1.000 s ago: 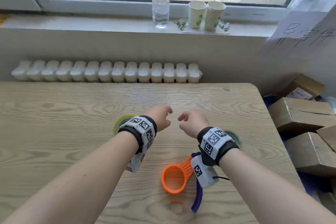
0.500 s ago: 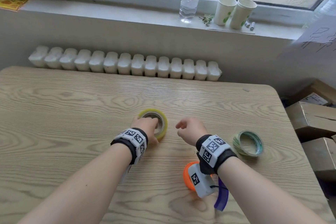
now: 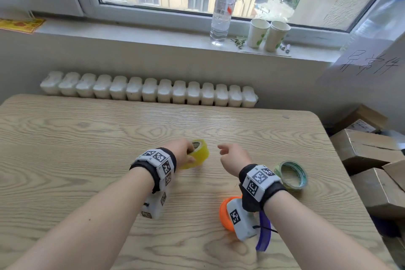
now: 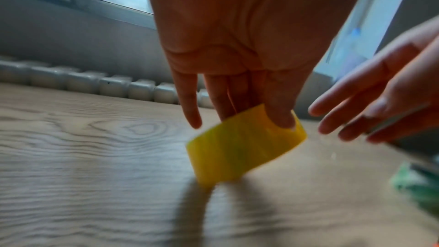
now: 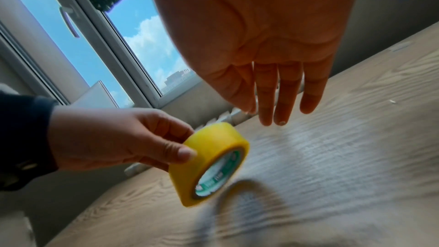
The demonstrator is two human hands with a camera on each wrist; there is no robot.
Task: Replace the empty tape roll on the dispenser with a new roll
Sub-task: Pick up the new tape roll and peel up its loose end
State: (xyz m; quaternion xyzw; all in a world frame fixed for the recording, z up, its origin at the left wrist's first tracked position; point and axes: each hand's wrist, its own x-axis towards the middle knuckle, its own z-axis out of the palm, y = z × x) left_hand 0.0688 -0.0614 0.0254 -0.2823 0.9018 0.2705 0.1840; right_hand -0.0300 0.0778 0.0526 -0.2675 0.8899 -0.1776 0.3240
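Fingers (image 5: pixel 166 134) and thumb of my left hand (image 3: pixel 182 151) pinch the yellow tape roll (image 3: pixel 196 154) by its rim, holding it tilted just off the wooden table (image 3: pixel 87 138). My right hand (image 3: pixel 233 158) hangs beside it, relaxed and loosely spread, holding nothing. The grip is only a light pinch at one edge, so I judge the roll could swing, slip out and roll across the table. It might also snag going onto the orange dispenser (image 3: pixel 224 215), which lies mostly hidden under my right wrist, and reaching for that unseen could knock it. The new roll looks thick and glossy yellow with a green-printed core; the near-empty roll (image 3: pixel 291 174) lies flat by my right wrist.
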